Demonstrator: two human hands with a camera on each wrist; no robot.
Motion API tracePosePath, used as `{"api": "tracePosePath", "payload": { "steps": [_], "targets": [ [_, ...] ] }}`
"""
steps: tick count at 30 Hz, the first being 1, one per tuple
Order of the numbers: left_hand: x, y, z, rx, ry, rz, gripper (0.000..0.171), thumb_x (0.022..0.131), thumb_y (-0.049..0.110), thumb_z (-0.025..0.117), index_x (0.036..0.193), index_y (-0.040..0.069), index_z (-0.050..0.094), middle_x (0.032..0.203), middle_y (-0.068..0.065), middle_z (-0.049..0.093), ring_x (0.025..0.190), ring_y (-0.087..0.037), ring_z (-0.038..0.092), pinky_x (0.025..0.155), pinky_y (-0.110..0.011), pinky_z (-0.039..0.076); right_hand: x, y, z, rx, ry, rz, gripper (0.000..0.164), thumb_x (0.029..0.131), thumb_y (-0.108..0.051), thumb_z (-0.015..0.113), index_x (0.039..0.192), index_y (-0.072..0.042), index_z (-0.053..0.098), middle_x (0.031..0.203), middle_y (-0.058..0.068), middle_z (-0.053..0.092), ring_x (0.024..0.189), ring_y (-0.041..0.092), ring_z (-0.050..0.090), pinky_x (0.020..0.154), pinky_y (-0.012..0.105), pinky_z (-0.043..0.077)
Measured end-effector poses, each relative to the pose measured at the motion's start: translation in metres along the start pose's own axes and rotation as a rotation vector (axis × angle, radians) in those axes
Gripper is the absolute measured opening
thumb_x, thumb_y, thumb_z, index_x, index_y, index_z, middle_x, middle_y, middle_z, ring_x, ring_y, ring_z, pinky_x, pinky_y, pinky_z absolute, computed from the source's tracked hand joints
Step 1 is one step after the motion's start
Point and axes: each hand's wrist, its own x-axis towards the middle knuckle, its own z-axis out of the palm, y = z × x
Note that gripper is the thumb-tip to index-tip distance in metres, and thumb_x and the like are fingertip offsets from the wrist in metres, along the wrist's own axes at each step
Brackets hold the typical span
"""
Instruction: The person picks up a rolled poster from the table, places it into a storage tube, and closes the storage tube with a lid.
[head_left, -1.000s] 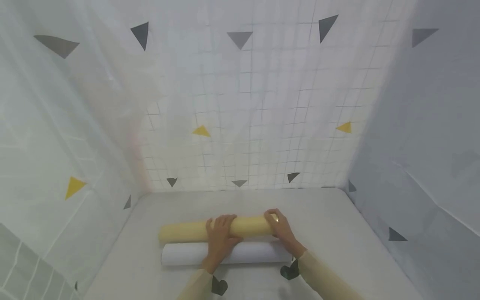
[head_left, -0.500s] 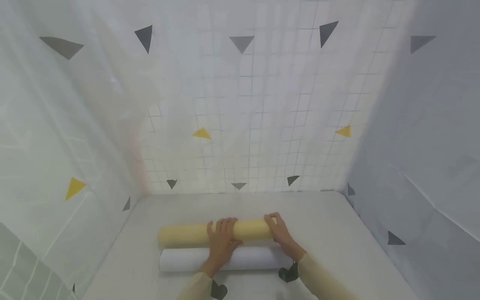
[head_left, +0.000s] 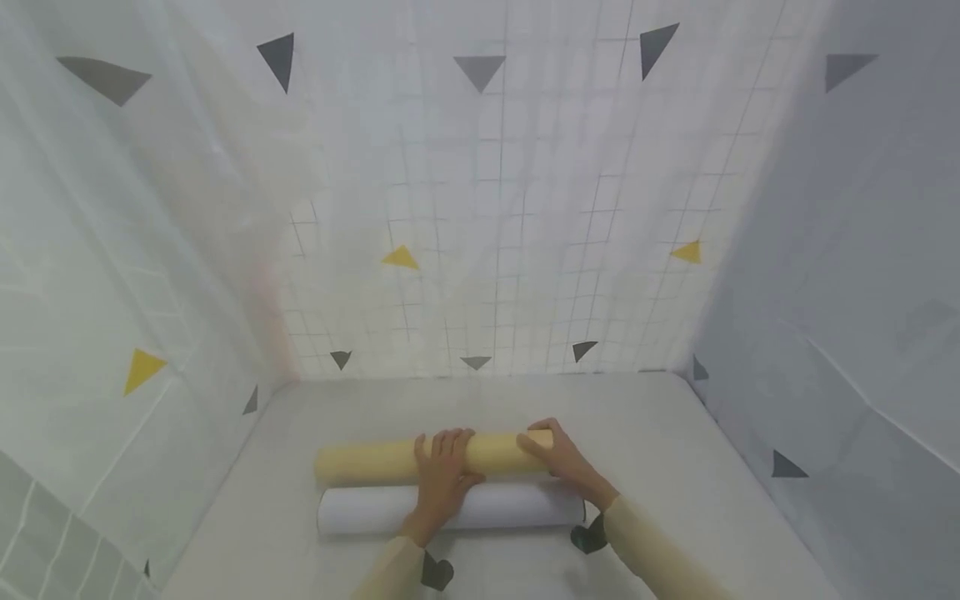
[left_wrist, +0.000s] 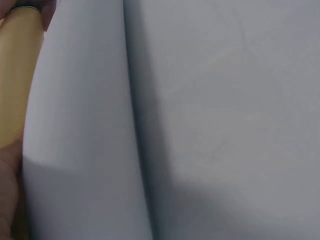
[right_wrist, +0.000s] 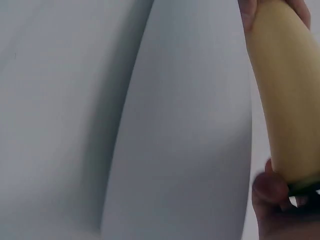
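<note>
A long pale-yellow roll (head_left: 367, 462) lies crosswise on the white surface. Just on its near side, parallel to it, is a thicker white roll (head_left: 367, 510). My left hand (head_left: 442, 479) grips the yellow roll near its middle, fingers over the top and thumb along the near side. At the right end my right hand (head_left: 566, 462) holds the same roll between thumb and fingers. The right wrist view shows the yellow roll (right_wrist: 290, 90) with a dark rim at that end. Seen from the left wrist, the white roll (left_wrist: 80, 115) hides most of the left hand.
A white surface (head_left: 660, 483) lies under both rolls. Pale sheeted walls surround it: the back wall (head_left: 487, 250) has grid lines and triangle marks, and the right wall (head_left: 862, 292) is greyer. Dark heart-shaped pieces (head_left: 437, 572) hang by the wrists.
My right thumb has slid leftward along the yellow roll, showing more of the roll's right end. The left hand keeps its hold. The head view has shifted slightly.
</note>
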Motion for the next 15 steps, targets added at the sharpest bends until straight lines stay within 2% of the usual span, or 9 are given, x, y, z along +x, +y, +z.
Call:
{"api": "tracePosePath", "payload": {
  "steps": [3, 6, 9, 15],
  "targets": [
    [0.0018, -0.0015, -0.0001, -0.004, -0.01, -0.004, 0.081, 0.067, 0.04, 0.091, 0.136, 0.016, 0.057, 0.13, -0.004, 0.065, 0.123, -0.027, 0.056, 0.113, -0.068, 0.028, 0.0014, 0.002, -0.0069, -0.057, -0.065, -0.047, 0.063, 0.09, -0.044, 0.075, 0.134, -0.011, 0.045, 0.115, 0.011, 0.061, 0.096, 0.019, 0.057, 0.074, 0.028, 0.047],
    [0.0022, -0.0033, 0.0001, 0.011, -0.009, -0.019, 0.081, 0.066, 0.042, 0.09, 0.136, 0.017, 0.058, 0.13, -0.002, 0.066, 0.124, -0.025, 0.057, 0.114, -0.067, 0.029, 0.0013, 0.0025, -0.0088, -0.089, -0.085, -0.092, 0.067, 0.087, -0.039, 0.079, 0.137, -0.01, 0.046, 0.115, 0.012, 0.061, 0.096, 0.02, 0.059, 0.073, 0.029, 0.05],
    [0.0016, -0.0041, 0.0016, 0.003, -0.009, -0.035, 0.083, 0.065, 0.04, 0.092, 0.137, 0.017, 0.059, 0.13, -0.002, 0.067, 0.125, -0.024, 0.058, 0.115, -0.066, 0.031, 0.001, 0.0042, -0.0078, -0.11, -0.075, -0.112, 0.067, 0.087, -0.039, 0.079, 0.139, -0.009, 0.047, 0.114, 0.013, 0.061, 0.093, 0.02, 0.059, 0.069, 0.029, 0.052],
    [0.002, -0.0032, 0.0073, -0.056, -0.009, -0.036, 0.079, 0.067, 0.039, 0.091, 0.136, 0.016, 0.061, 0.131, -0.002, 0.068, 0.125, -0.025, 0.06, 0.115, -0.067, 0.032, 0.0013, 0.011, -0.0076, -0.154, 0.0, -0.134, 0.064, 0.086, -0.036, 0.081, 0.137, -0.011, 0.053, 0.118, 0.011, 0.064, 0.093, 0.018, 0.06, 0.073, 0.03, 0.052]
  ]
}}
